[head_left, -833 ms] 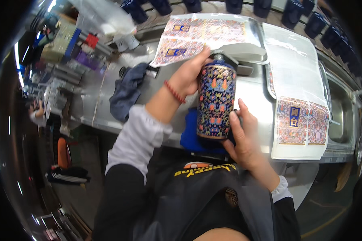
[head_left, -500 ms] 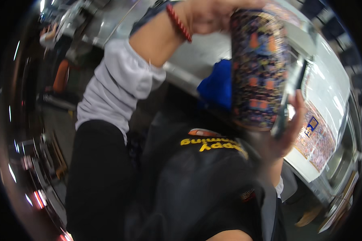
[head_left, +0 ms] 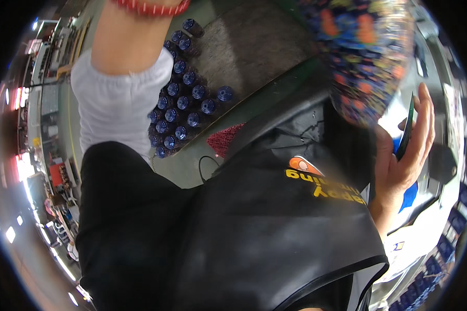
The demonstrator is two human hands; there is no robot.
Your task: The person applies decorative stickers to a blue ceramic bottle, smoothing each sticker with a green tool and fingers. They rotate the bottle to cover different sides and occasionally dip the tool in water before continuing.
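A tapered cylinder (head_left: 366,62) with a colourful pattern of blue, orange and yellow on dark hangs at the upper right, blurred and cut by the top edge. My left forearm rises at the upper left in a white sleeve cover, with a red beaded bracelet (head_left: 149,7) at the wrist; the left hand itself lies beyond the frame. Below and right of the cylinder, my right hand (head_left: 407,150) is half raised, apart from it. A thin, pointed dark tool with a greenish edge (head_left: 407,132) sits between its thumb and fingers.
Several dark blue glossy cylindrical pieces (head_left: 182,102) stand grouped on a dark board (head_left: 244,46) at the left. Near them lie a red textured cloth (head_left: 224,140) and a black cable (head_left: 202,166). Blue cloth (head_left: 410,198) shows by my right wrist, beside a white surface (head_left: 425,233).
My view has swung, bringing the blue pieces into sight. The left hand has left the frame at the top. The patterned cylinder appears higher and farther right; the right hand also appears farther right.
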